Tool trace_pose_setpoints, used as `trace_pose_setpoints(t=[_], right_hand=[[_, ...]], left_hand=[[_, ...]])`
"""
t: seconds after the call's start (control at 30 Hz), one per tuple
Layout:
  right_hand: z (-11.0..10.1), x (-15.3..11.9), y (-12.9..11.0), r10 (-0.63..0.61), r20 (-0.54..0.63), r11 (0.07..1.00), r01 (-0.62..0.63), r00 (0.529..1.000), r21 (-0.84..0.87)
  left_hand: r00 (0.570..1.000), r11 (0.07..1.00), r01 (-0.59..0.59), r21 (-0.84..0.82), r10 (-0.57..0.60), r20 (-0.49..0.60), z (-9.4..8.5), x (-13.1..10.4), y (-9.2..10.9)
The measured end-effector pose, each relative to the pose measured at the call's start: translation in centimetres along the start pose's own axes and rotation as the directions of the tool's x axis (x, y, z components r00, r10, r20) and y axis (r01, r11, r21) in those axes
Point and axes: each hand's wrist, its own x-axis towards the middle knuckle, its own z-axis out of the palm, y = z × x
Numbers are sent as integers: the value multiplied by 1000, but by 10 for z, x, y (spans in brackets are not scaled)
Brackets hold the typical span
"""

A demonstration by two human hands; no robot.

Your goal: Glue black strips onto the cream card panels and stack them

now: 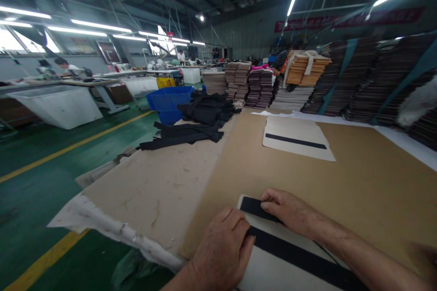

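Observation:
Before me on the brown board lies a pale beige panel [269, 268] with a rounded corner. Two black fabric strips cross it. My left hand [221, 245] is closed at the panel's left edge, its thumb and curled fingers on the end of the lower strip [290, 254]. The upper strip [251, 207] is pinched between the thumb and fingers of my right hand [282, 207], near the panel's far edge. My right forearm hides the rest of that strip. Farther off lies a second beige panel [297, 150] with one black strip [295, 141] across it.
Loose black strips [191, 134] are heaped at the table's left, beside blue crates [170, 100]. Tall stacks of dark panels [362, 77] and tan pieces [307, 68] line the far side. White bins [61, 104] stand on the green floor. Several people work in the background.

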Motion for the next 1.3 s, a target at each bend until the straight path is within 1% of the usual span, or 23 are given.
trace_pose_setpoints(t=[0.1,0.17,0.27,0.37,0.6,0.87,1.0,1.1,1.17,1.23,1.3], right_hand=[[4,4,2,-8,-8,999,7,1000,-43],[6,6,4,-9,-8,997,8,1000,-71],[7,6,7,-8,-17,994,6,1000,-107],[7,5,9,-17,-16,990,15,1000,-139],[8,6,10,3,-21,982,-7,1000,-188],[11,10,16,15,-49,978,-25,999,-207],[11,13,13,6,-63,977,-19,998,-212],[0,5,13,5,-16,989,-7,1000,-150],[-16,-10,21,26,41,996,-22,999,-82],[-36,-32,39,60,72,998,-57,996,-35],[-55,-58,63,104,73,994,-105,992,4]], left_hand=[[999,999,47,20,-48,14,0,0,1],[998,996,68,61,-69,7,1,-1,0],[999,985,39,166,-39,-3,3,-2,-1],[1000,974,6,228,-12,23,3,-1,-2],[993,976,28,217,-52,105,-2,2,0],[992,976,44,215,-68,108,-2,3,3],[991,977,48,209,-72,111,-1,4,2],[992,975,52,215,-75,103,0,4,1],[994,974,38,221,-60,90,1,5,0],[997,973,24,230,-41,71,2,6,-1],[999,970,14,242,-25,43,3,6,-1]])
